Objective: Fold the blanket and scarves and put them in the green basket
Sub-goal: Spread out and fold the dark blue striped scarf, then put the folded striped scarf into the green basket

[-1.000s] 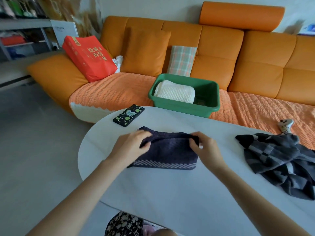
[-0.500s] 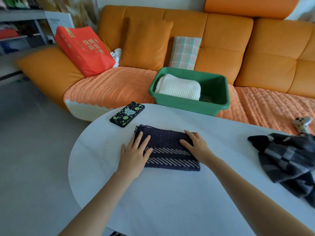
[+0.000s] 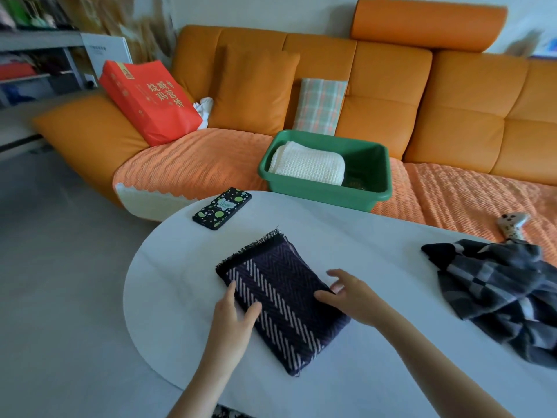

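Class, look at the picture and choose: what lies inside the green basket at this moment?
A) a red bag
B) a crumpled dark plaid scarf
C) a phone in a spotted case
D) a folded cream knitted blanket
D: the folded cream knitted blanket fills the left part of the green basket, while the plaid scarf lies crumpled on the table.

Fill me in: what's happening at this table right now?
A person is working on a folded dark purple striped scarf on the white table. The left hand touches its left edge and the right hand its right edge, fingers relaxed, neither plainly gripping. A folded white knit blanket already lies in the green basket on the sofa. A grey plaid scarf lies crumpled at the table's right end, not yet folded. A phone lies nearby.
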Demonstrator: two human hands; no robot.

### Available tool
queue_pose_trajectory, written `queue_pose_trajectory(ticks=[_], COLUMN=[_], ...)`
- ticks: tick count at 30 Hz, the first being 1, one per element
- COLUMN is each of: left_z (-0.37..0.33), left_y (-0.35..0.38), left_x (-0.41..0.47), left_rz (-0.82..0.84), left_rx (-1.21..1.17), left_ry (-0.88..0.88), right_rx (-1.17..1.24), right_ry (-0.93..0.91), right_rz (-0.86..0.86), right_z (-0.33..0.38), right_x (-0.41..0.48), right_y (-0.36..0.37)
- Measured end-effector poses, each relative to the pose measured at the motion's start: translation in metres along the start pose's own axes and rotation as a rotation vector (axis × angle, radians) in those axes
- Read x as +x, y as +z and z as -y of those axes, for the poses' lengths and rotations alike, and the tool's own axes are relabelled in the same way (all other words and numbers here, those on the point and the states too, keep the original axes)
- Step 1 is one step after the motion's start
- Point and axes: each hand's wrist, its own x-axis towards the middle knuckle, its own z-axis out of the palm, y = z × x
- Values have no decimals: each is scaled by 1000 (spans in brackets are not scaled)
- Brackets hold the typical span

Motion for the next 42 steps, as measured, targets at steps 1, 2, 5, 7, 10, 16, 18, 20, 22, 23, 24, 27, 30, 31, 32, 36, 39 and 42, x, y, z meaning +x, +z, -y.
queue_pose_trajectory(ticks=[1, 2, 5, 7, 10, 16, 18, 20, 22, 23, 24, 27, 30, 31, 32, 36, 39, 42], left_z=[-4, -7, -10, -9, -9, -16, -24, -37, -56, -68, -82, -131, -185, -203, -219, -268, -287, -292], left_y=[3, 6, 10, 11, 12, 16, 16, 17, 19, 21, 23, 32, 51, 60, 70, 117, 149, 179], left_x=[-2, -2, -1, -2, -7, -22, -24, -23, -19, -15, -9, 15, 57, 76, 96, 178, 229, 274], left_rz=[31, 40, -1, -18, -16, 31, 29, 34, 46, 54, 60, 56, 49, 52, 60, 115, 81, 18], left_rx=[-74, -103, -93, -142, -217, -287, -279, -251, -215, -194, -179, -165, -157, -153, -149, -59, 7, 35], left_ry=[-39, -45, -28, -38, -63, -30, 0, 51, 102, 127, 154, 262, 366, 385, 400, 487, 546, 581], right_rx=[15, 15, -1, 81, 226, 239, 225, 171, 118, 105, 100, 126, 158, 145, 135, 79, -20, -109], right_ry=[25, 40, 54, 82, 118, 68, 48, 18, -18, -39, -58, -112, -160, -164, -155, -116, -77, -24], right_rz=[32, 71, 130, 127, 108, 36, 5, -21, -71, -113, -160, -312, -437, -475, -514, -680, -767, -798], right_z=[8, 15, 27, 27, 23, 22, 23, 25, 27, 27, 28, 34, 41, 43, 43, 35, 25, 8], right_x=[4, 8, 12, 6, -8, -32, -38, -43, -43, -42, -40, -30, -8, 2, 17, 91, 148, 203], right_y=[2, 6, 15, 17, 17, 14, 9, 0, -13, -22, -32, -74, -122, -138, -152, -194, -210, -214])
